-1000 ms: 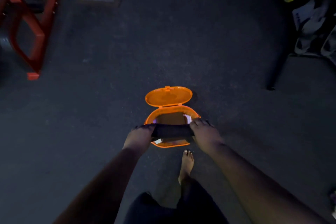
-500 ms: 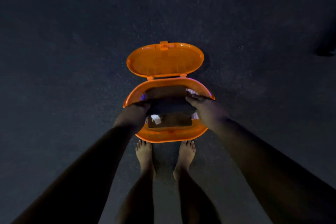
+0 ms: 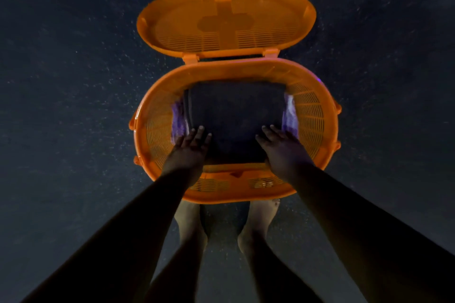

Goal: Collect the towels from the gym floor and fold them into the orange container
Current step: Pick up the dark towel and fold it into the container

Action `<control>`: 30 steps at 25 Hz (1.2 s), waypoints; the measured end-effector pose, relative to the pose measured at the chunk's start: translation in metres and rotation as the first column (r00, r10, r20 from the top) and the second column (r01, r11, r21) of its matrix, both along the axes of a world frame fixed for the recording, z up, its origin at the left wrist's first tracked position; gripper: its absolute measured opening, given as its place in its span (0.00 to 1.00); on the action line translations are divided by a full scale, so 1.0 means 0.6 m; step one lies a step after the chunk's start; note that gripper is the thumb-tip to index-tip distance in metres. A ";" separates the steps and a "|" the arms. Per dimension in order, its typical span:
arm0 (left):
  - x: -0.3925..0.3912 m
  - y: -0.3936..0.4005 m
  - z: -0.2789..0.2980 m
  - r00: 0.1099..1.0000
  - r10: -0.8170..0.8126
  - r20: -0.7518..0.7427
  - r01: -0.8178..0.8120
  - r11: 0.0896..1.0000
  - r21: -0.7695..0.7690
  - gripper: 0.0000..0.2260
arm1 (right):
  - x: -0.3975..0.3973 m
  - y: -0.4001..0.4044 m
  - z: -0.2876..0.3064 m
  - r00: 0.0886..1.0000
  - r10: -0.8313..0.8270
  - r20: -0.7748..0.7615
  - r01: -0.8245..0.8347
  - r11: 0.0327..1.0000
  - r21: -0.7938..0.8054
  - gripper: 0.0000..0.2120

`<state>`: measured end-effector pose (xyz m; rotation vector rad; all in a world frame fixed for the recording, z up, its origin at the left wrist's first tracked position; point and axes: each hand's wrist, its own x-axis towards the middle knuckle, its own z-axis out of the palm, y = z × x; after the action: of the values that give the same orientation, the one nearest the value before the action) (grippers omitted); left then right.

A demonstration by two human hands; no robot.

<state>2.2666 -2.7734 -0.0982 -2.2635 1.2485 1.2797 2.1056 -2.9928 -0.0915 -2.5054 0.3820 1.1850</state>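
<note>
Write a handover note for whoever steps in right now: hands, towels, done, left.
Left hand: open, flat on the dark towel.
Right hand: open, flat on the same towel.
Dark towel lies folded inside the basket, on top of a purple towel that shows at both sides. Lid hinged open behind.
Done: these two towels are in.
Left: lift both hands out; no other towels in view, so check the floor.
</note>
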 end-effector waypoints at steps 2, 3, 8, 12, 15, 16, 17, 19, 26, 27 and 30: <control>0.004 -0.009 0.006 0.987 0.159 0.025 -0.152 0.970 -0.188 0.30 | 0.012 0.003 0.007 0.982 -0.059 0.181 0.073 0.995 -0.073 0.27; 0.007 -0.020 0.007 0.973 0.229 0.038 -0.208 0.934 -0.291 0.31 | 0.026 0.003 0.009 0.953 -0.112 0.282 0.143 0.985 -0.093 0.29; 0.036 -0.099 -0.064 0.935 0.297 0.194 -0.176 0.863 -0.474 0.33 | 0.109 0.006 -0.060 0.892 -0.221 0.394 0.309 0.934 -0.177 0.33; 0.025 -0.088 -0.162 0.911 0.309 0.272 -0.143 0.858 -0.494 0.34 | 0.096 0.000 -0.157 0.889 -0.168 0.426 0.269 0.945 -0.188 0.35; 0.012 -0.079 -0.181 0.881 0.349 0.320 -0.129 0.827 -0.547 0.34 | 0.094 -0.002 -0.181 0.878 -0.092 0.470 0.221 0.949 -0.226 0.35; 0.013 -0.082 -0.176 0.878 0.350 0.327 -0.126 0.827 -0.548 0.34 | 0.096 -0.002 -0.177 0.878 -0.080 0.471 0.216 0.946 -0.242 0.35; 0.013 -0.084 -0.166 0.877 0.348 0.332 -0.124 0.831 -0.543 0.34 | 0.097 -0.001 -0.167 0.883 -0.069 0.464 0.210 0.942 -0.261 0.35; 0.010 -0.081 -0.151 0.873 0.351 0.339 -0.131 0.838 -0.530 0.35 | 0.091 0.008 -0.151 0.885 -0.068 0.461 0.225 0.929 -0.295 0.35; 0.000 -0.075 -0.208 0.853 0.411 0.321 -0.173 0.803 -0.570 0.35 | 0.074 0.022 -0.213 0.823 -0.191 0.535 0.368 0.897 -0.247 0.34; -0.002 -0.073 -0.214 0.848 0.411 0.334 -0.161 0.801 -0.577 0.35 | 0.073 0.021 -0.218 0.822 -0.182 0.540 0.362 0.899 -0.247 0.34; 0.000 -0.077 -0.199 0.854 0.408 0.323 -0.166 0.802 -0.574 0.35 | 0.077 0.020 -0.201 0.817 -0.201 0.541 0.380 0.893 -0.243 0.34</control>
<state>2.2664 -2.8197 -0.2175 -3.0147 1.2065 0.4482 2.1518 -2.9807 -0.2121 -2.7787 0.8537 0.3300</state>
